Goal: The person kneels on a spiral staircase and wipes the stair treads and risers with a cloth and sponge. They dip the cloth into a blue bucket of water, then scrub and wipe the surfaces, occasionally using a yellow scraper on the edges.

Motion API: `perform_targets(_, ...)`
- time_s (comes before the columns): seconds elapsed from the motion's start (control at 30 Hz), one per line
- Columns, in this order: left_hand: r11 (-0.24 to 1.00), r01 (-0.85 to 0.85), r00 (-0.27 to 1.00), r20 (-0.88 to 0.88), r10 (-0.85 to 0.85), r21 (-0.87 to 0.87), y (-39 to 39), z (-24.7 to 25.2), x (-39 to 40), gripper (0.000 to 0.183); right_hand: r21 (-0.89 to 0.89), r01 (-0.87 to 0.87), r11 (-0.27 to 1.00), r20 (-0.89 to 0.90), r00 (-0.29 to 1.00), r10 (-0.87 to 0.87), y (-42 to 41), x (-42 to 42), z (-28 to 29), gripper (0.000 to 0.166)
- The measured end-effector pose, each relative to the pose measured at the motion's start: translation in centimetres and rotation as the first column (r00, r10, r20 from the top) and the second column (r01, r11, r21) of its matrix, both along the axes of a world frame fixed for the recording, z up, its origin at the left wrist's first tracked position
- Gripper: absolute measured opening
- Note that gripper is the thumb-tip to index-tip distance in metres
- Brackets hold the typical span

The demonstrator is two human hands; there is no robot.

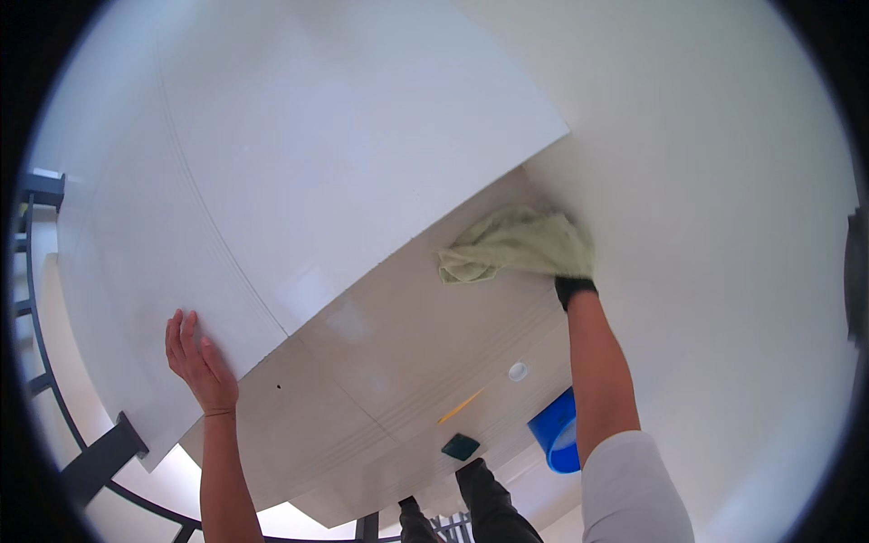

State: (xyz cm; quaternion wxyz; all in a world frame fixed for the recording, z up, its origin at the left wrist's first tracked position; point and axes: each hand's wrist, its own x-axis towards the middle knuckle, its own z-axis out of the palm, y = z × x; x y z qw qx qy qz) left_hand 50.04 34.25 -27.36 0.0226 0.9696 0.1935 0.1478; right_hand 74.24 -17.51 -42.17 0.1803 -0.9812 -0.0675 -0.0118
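A pale green cloth [523, 244] lies bunched on the beige tiled stair tread [407, 312], close to the white wall on the right. My right hand [576, 261] is on the cloth, which hides the fingers; a black band shows at the wrist. Water or gloss gives the tread a few bright reflections. My left hand [197, 363] rests on the higher pale step [326, 170], near its front edge, with fingers slightly apart and nothing held.
Below are a blue bucket [558, 434], a white round object [518, 371], a thin yellow object [460, 406] and a dark green pad [461, 446]. A dark metal railing [102, 458] curves along the left. My shoes and dark trousers [492, 502] show at the bottom.
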Motion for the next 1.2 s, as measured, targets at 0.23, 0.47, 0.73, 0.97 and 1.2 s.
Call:
perform_targets(0.23,0.998,0.007,1.0,0.011,-0.006,-0.069,-0.5,0.6,0.0,0.037,-0.413,0.017,0.911,-0.133,0.988,-0.078,5.4,-1.7,5.8,0.03)
perform_targets(0.47,0.998,0.06,0.998,0.013,-0.06,-0.03,0.1,0.5,0.6,0.037,-0.383,0.096,0.919,-0.055,0.99,-0.126,10.6,6.7,2.8,0.027)
perform_targets(0.73,1.0,0.019,1.0,-0.009,-0.019,-0.02,-0.2,0.4,0.3,0.037,-0.391,-0.03,0.92,0.173,0.979,0.106,8.1,5.1,0.8,0.031)
perform_targets(0.97,0.997,0.073,0.997,0.003,-0.073,-0.012,0.3,0.1,0.9,0.038,-0.396,-0.152,0.906,0.011,0.985,0.17,6.8,5.4,2.1,0.03)
perform_targets(1.2,0.999,0.047,0.999,-0.012,-0.047,0.013,0.5,-0.1,0.1,0.039,-0.391,-0.026,0.92,0.089,0.994,0.066,0.5,-4.7,1.3,0.031)
